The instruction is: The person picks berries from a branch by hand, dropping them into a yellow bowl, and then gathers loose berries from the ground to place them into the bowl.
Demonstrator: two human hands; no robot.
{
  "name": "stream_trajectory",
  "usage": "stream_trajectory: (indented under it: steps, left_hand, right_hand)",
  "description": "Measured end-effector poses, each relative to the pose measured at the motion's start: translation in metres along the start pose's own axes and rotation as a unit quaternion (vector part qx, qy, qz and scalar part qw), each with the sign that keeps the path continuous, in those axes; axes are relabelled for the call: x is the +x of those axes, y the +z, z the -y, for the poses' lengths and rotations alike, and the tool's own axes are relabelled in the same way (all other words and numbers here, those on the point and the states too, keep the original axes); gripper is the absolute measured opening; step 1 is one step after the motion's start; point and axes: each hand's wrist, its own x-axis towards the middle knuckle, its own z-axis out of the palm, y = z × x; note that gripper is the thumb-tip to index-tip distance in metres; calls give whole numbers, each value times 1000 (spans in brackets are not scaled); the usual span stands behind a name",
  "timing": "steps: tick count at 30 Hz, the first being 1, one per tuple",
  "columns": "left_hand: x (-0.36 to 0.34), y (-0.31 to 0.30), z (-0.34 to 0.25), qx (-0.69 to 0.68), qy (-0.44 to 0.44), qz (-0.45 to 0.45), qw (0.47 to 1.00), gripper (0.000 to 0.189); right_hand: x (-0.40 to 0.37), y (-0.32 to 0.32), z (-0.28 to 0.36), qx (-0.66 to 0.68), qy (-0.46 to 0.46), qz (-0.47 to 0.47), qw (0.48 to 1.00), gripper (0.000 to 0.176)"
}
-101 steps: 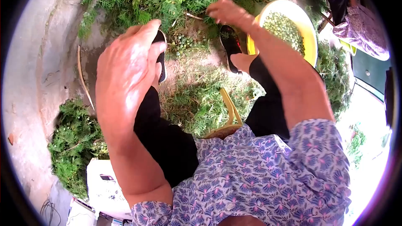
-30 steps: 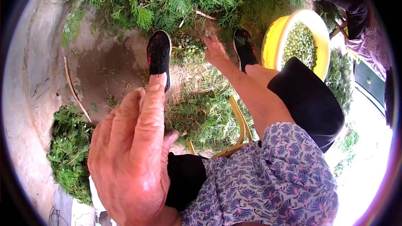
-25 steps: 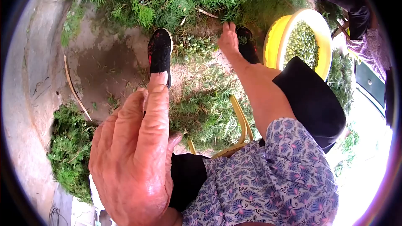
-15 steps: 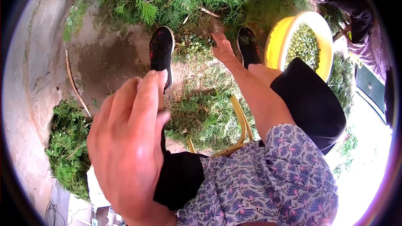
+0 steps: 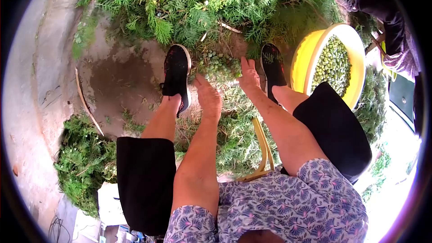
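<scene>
Between the two black shoes, a small heap of green cones (image 5: 215, 63) lies on the ground among loose sprigs. My left hand (image 5: 208, 94) is low beside the left shoe (image 5: 176, 69), just below the heap, fingers pointing at it; whether they hold anything is too small to tell. At the heap's right edge, next to the right shoe (image 5: 272, 69), is my right hand (image 5: 249, 75), its fingers stretched toward the heap, apart, with nothing visible in them. To the right stands a yellow basin (image 5: 306, 58) holding many green cones (image 5: 333, 65).
Leafy green branches (image 5: 193, 4) are piled across the top, with more cut greenery (image 5: 81, 157) at lower left. A yellow chair frame (image 5: 262, 146) shows below my hands. Another person's dark sleeve (image 5: 382, 6) is at upper right. A long stick (image 5: 83, 96) lies left.
My left hand has moved from close to the camera down to the ground by the heap. My right hand is slightly lower and further right.
</scene>
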Motion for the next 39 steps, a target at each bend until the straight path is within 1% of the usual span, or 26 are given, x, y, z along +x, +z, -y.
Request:
stream_trajectory:
  steps: [1,2,3,5,6,7,9,10,11,13,14,15,17,18,19,21,23,24,27,28,29,31,33,35,36,39]
  left_hand:
    - [2,5,2,15,26,-61,998,67]
    - [8,9,10,19,54,-78,995,69]
    - [15,16,17,35,74,-87,993,73]
    - [29,26,23,107,86,-86,987,74]
    - [32,26,18,107,92,-84,986,74]
    - [35,23,9,123,61,-53,989,76]
    - [43,22,-2,136,32,-20,990,78]
    - [49,20,-3,155,76,-22,985,80]
    - [55,17,-4,174,119,-23,977,81]
    - [64,10,-11,205,108,21,973,82]
    - [67,8,-11,219,135,32,966,81]
    - [70,8,-12,232,163,44,958,81]
    - [75,14,-10,218,160,46,962,79]
    - [76,19,-5,191,180,41,964,78]
    - [77,20,-3,164,199,36,965,78]
    - [81,28,2,138,210,47,967,74]
    - [90,37,13,-24,266,8,964,73]
    - [92,34,13,-51,234,34,970,60]
    - [86,23,7,-139,207,45,967,56]
    - [86,19,4,-225,107,120,961,60]
    - [82,14,4,-225,105,119,961,60]
    - [71,2,2,-544,-75,209,809,60]
    - [58,-8,-14,-518,-88,175,832,54]
    - [45,-17,-30,-608,-122,73,781,42]
    - [39,-23,-35,-639,-99,78,759,36]
    - [33,-35,-46,-665,-97,-2,741,27]
  right_hand:
    - [2,1,-1,-17,-16,-7,1000,71]
    - [18,48,-31,-99,-133,-193,967,65]
    - [20,45,-26,-99,-130,-197,967,65]
    - [18,35,-3,-243,-51,-56,967,68]
    - [21,45,-5,-365,-85,-109,921,72]
    - [32,64,-16,-365,-82,-113,921,72]
    - [45,83,-26,-573,-186,-316,733,74]
    - [46,82,-23,-581,-183,-332,720,69]
    - [44,82,-20,-582,-181,-331,721,69]
    - [42,82,-13,-539,-201,-217,788,73]
    - [53,104,-20,-300,-201,-150,920,82]
    - [50,98,-12,-301,-199,-152,920,82]
    - [32,60,19,-148,-121,-97,977,93]
    - [28,28,36,-66,-74,30,995,92]
    - [28,26,38,-66,-74,30,995,92]
    - [26,24,40,160,-171,-13,972,85]
    - [34,27,38,184,-138,17,973,81]
    - [39,26,38,207,-107,46,971,78]
    - [44,23,36,243,-110,91,960,70]
    - [42,24,34,285,-88,101,949,67]
    - [38,27,31,328,-64,113,936,65]
    - [16,11,42,284,-77,74,953,61]
    - [-5,-10,59,239,-96,28,966,58]
    - [-28,-21,77,296,-128,-67,944,47]
    - [-40,-29,85,323,-156,-85,930,47]
    - [-62,-45,100,256,-226,-120,932,50]
